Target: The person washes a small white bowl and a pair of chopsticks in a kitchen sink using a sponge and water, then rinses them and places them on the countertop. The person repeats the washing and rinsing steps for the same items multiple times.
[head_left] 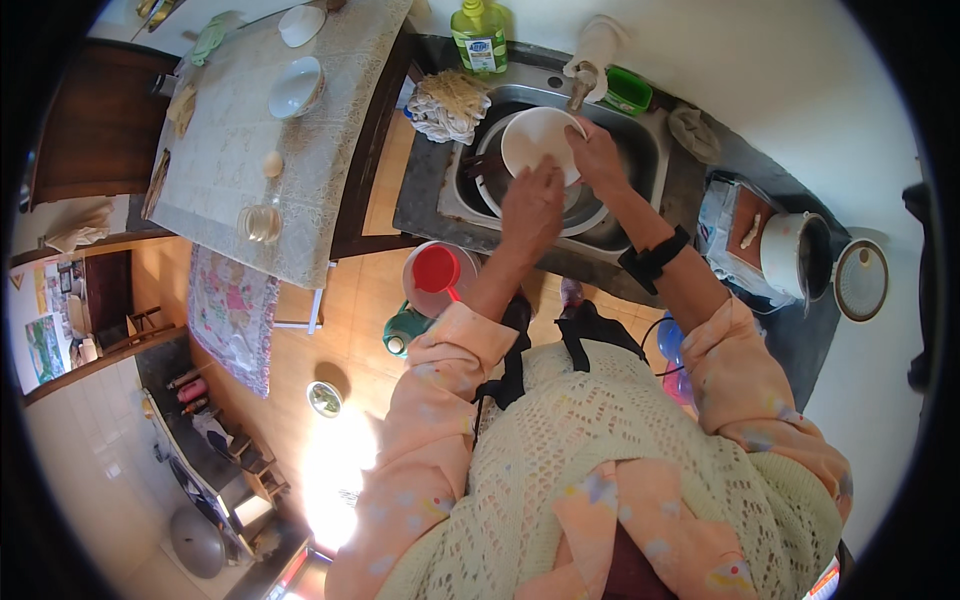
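Note:
My right hand point(598, 155) grips a white bowl point(534, 137) by its right rim, thumb on the edge. My left hand point(531, 206) reaches over the bowl's near side, its fingers at the inner wall; blur hides whether it holds anything. The bowl is tilted over a metal basin point(489, 196) in a stainless steel sink point(651, 172). Dark utensils, perhaps chopsticks point(484, 163), lie at the basin's left. Above the bowl is a faucet point(581, 86) with cloth wrapped around it.
Beside the sink stand a dish soap bottle point(480, 41), bunched cloths point(448, 105) and a green container point(628, 90). A covered table point(217, 161) at left bears bowls and a glass jar point(259, 223). Below are a red ladle point(435, 268) and a green thermos point(405, 331); at right, a pot point(795, 255).

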Demonstrator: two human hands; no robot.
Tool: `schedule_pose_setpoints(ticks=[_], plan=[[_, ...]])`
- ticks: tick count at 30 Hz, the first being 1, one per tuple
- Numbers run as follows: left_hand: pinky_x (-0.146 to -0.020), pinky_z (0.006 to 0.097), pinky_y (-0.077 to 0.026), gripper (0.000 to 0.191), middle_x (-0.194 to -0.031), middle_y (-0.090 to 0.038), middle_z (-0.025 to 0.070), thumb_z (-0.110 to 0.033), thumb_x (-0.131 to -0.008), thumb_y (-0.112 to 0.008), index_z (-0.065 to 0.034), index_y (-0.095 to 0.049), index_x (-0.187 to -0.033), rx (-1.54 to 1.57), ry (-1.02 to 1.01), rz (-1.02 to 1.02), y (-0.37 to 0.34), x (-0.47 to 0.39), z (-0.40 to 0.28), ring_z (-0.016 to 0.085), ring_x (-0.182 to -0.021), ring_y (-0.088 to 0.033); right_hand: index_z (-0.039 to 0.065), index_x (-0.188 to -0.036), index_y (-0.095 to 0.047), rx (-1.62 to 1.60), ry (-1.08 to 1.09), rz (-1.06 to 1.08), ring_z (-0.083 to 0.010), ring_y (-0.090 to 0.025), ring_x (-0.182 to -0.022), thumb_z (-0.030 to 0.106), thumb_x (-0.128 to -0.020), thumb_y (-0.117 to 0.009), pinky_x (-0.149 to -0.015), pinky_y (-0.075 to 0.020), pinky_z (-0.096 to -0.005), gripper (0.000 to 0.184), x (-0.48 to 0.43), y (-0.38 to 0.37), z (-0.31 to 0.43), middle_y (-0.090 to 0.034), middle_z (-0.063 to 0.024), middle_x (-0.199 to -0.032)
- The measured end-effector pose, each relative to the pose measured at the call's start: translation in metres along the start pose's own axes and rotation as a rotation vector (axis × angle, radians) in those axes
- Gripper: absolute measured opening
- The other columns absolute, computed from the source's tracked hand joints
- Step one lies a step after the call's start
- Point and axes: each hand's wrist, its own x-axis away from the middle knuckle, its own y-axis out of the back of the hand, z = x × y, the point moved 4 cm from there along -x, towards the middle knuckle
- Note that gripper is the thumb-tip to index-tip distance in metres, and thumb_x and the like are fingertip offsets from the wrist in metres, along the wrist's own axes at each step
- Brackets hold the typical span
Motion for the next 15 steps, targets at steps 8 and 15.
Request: schedule_pose_setpoints(ticks=[8, 15], plan=[[-0.102, 0.0451, -0.033, 0.047, -0.137, -0.043, 0.0181, -0.011, -0.076, -0.063, -0.0022, -0.051, -0.121, -0.13, -0.12, -0.298, -0.018, -0.01, 0.012, 0.034, -0.123, -0.044, 0.003, -0.111, -0.06, -0.096, -0.251, 0.009, -0.0378, -0.063, -0.088, 0.024, -0.088, -0.048, -0.078, -0.0514, -0.0445, 0.034, 0.003, -0.008, -0.044, -0.063, -0.0262, -0.096], [-0.094, 0.0455, -0.039, 0.032, -0.107, -0.064, 0.0135, -0.007, -0.079, -0.055, -0.0066, -0.058, -0.111, 0.121, -0.045, -0.111, -0.082, 0.006, 0.036, 0.03, -0.104, -0.058, 0.005, -0.113, -0.057, 0.418, -0.109, -0.072, -0.0396, -0.064, -0.087, 0.018, -0.088, -0.047, -0.077, -0.0509, -0.0497, 0.03, -0.022, -0.001, -0.113, -0.064, -0.027, -0.094]])
